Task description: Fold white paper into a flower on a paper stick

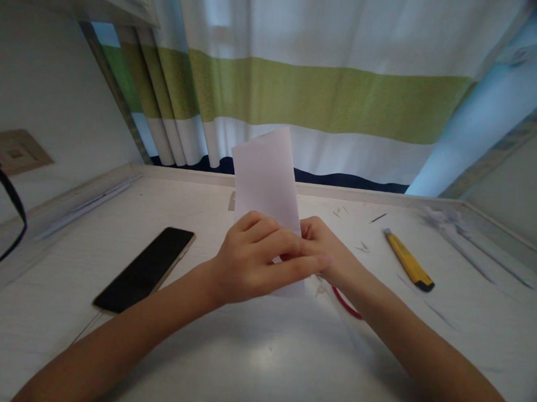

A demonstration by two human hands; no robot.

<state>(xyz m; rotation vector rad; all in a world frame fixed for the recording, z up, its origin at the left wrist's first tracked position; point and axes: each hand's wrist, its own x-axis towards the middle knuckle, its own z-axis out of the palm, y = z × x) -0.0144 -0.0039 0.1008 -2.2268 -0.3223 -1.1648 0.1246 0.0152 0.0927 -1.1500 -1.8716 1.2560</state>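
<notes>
A folded white sheet of paper (266,177) stands upright over the middle of the white table (269,358), its top edge tilted slightly. My left hand (254,259) covers the paper's lower part from the front, fingers pressed across it. My right hand (330,252) grips the same lower edge from the right, partly hidden behind the left fingers. Both hands hold the paper together. Under my right wrist a thin red curved item (345,304) shows on the table; what it is I cannot tell.
A black phone (145,269) lies face up to the left. A yellow utility knife (409,260) lies to the right, with small scraps (361,247) near it. A striped curtain (325,94) hangs behind the table. A black strap (9,198) and wall socket (8,153) are at far left.
</notes>
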